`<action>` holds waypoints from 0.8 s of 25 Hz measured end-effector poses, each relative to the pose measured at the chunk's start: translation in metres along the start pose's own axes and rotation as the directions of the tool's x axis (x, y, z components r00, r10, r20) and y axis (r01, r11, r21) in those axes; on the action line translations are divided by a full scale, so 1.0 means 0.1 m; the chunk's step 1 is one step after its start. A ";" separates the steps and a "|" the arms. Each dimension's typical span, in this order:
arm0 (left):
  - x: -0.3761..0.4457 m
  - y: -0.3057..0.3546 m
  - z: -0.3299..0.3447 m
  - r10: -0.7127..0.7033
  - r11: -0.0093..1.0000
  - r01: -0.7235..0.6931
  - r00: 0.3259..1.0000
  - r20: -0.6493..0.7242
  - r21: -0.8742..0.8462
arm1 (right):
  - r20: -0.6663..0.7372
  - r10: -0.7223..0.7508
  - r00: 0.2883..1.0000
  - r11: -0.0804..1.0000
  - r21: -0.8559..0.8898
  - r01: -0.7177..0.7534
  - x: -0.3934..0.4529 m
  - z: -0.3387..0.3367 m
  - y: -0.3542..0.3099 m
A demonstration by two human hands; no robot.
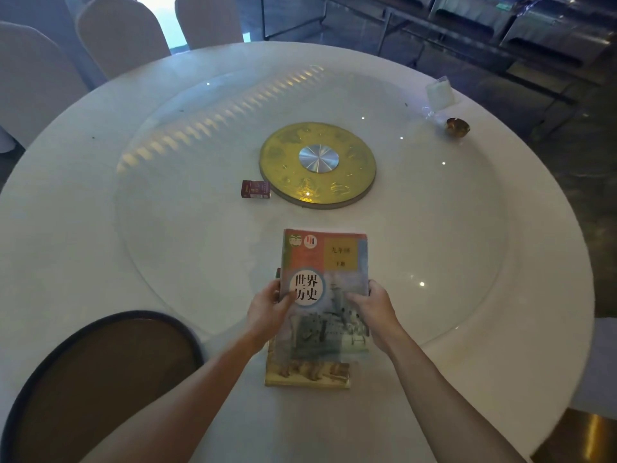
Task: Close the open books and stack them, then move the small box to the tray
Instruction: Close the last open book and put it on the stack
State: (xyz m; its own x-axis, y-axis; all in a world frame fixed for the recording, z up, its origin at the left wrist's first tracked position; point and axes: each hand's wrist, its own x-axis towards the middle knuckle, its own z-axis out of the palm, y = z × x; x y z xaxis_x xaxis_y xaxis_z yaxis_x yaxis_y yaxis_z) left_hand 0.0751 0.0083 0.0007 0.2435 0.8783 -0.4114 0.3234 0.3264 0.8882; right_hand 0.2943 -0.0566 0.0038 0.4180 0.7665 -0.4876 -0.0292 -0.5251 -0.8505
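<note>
Near edge of the table: two closed books lie one over the other, right in front of the person
Top book point(325, 279): closed, cover up, with a colourful cover bearing Chinese characters in a white circle; it sits shifted toward the table centre, so it covers only the far part of the one below
Lower book point(307, 374): closed, flat on the table, its near end and yellowish bottom edge showing from under the top book
Small box point(255, 189): dark red, lying flat on the glass, just beside the left rim of the gold disc, well apart from the books
Tray point(100, 369): dark oval with a black rim and brown floor, at the near left of the table, nothing in it where it shows
Left hand point(268, 307): curled round the left edge of the top book, thumb on the cover, fingers under the edge
Right hand point(372, 307): gripping the right edge of the same book, thumb on the cover
Table point(66, 228): large, round, white, with a round glass turntable point(450, 228) on it
Gold disc point(318, 163): at the turntable's centre, with a silver hub
Far right of the table: a small gold bowl point(458, 127) and a clear plastic packet point(440, 93) near it
Room: white-covered chairs point(123, 35) behind the table, metal racks to the far right, dim light
</note>
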 end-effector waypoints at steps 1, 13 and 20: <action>0.00 -0.06 0.00 -0.036 0.999 0.036 0.999 -0.002 0.040 | -0.010 0.044 0.999 0.999 -0.025 -0.044 0.02 0.02 0.07; -0.02 -0.63 -0.01 -0.199 0.936 0.209 0.978 -0.067 0.284 | -0.034 0.140 0.990 0.941 -0.305 -0.143 -0.05 0.26 0.62; 0.00 -0.67 0.00 -0.184 0.929 0.178 0.983 -0.013 0.325 | -0.068 0.245 0.967 0.860 -0.445 -0.249 -0.07 0.22 0.72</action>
State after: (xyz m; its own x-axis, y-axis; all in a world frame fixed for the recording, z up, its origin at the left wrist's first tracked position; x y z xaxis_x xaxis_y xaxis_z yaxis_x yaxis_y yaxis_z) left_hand 0.0535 -0.0131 -0.0589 0.1679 0.8080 -0.5647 0.6409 0.3458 0.6853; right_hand 0.2691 -0.0913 -0.0583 0.4585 0.5879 -0.6665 0.2748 -0.8070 -0.5227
